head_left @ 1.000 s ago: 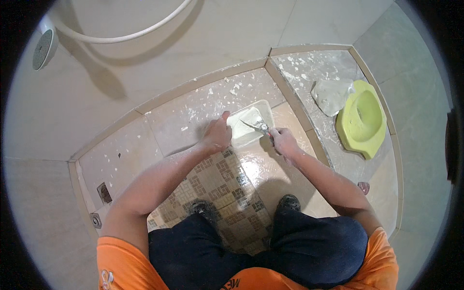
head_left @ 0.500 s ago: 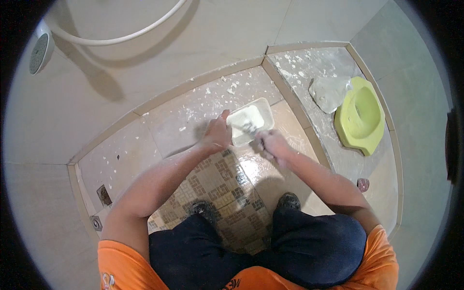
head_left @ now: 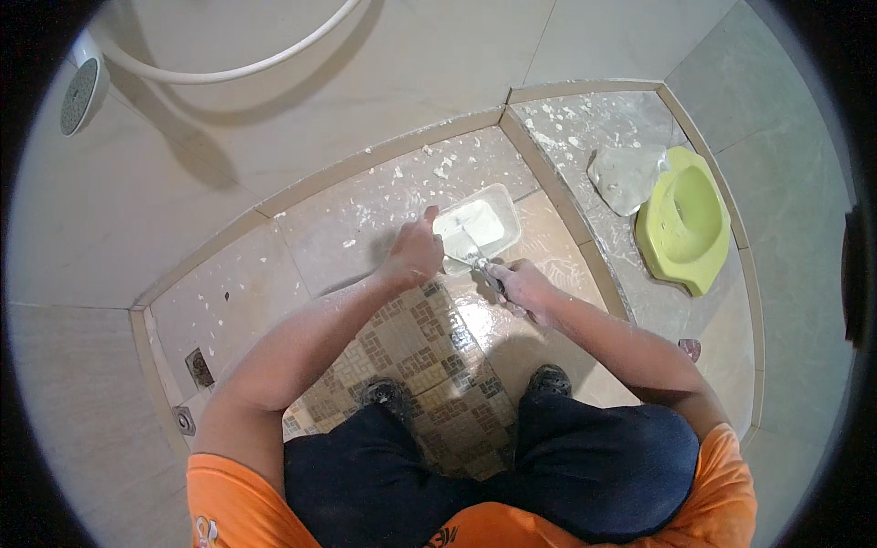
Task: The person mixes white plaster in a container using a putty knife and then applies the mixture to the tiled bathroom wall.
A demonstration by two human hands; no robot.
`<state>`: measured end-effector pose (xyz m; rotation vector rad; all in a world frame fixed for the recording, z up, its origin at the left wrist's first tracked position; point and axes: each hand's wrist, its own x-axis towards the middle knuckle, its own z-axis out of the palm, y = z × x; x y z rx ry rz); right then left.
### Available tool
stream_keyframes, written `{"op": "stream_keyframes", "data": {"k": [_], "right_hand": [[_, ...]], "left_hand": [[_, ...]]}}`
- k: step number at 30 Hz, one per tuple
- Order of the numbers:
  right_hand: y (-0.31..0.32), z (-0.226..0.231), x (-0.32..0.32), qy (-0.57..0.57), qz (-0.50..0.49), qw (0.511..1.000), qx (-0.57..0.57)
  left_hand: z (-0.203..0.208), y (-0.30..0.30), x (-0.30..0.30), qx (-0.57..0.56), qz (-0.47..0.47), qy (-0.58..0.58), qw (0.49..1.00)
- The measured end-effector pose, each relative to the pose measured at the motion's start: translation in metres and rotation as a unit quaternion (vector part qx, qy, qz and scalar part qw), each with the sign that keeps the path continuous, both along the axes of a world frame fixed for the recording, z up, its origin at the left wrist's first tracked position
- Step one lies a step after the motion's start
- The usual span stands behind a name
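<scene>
On the pale beige floor tiles near centre — one rectangular translucent plastic tub (head_left: 513,212), resting on the tiles and part-filled with smooth white paste (head_left: 484,223). Left hand (head_left: 416,248): curled about the tub's left end, digits pinching its wall; some fingers out of sight. Right hand (head_left: 528,288): fingers wrapped round the dark handle of one narrow metal-bladed spatula (head_left: 476,261), which crosses the tub's near edge, its tip at the paste.

Change noted: one second ago the blade slanted leftward from the tub's right side; half a second ago it was blurred. Now it points away from the body, with the right hand nearer the person. Tub and left hand sit almost unchanged. Judged from this, the paste is being worked inside a steadied tub; whether any is lifted, cannot tell.

Surroundings: one yellow-green oval squat pan (head_left: 685,224), behind the low tiled divider (head_left: 566,187) to the right; one crumpled clear plastic bag (head_left: 628,178) with whitish contents, against the pan; one small dark-red block (head_left: 690,349); white flecks (head_left: 443,170) scattered over the tiles beyond the tub.
</scene>
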<state>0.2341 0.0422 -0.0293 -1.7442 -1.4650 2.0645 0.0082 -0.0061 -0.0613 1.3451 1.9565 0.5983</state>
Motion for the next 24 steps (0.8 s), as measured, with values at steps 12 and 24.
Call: {"op": "stream_keyframes", "data": {"k": [12, 24], "right_hand": [[0.007, -0.038, 0.039, -0.144, 0.129, 0.895, 0.402], [-0.004, -0.032, 0.017, -0.086, 0.089, 0.977, 0.176]], "left_hand": [[0.033, 0.006, 0.017, -0.045, 0.053, 0.063, 0.996], [0.034, 0.0, 0.011, -0.049, 0.015, 0.029, 0.998]]}}
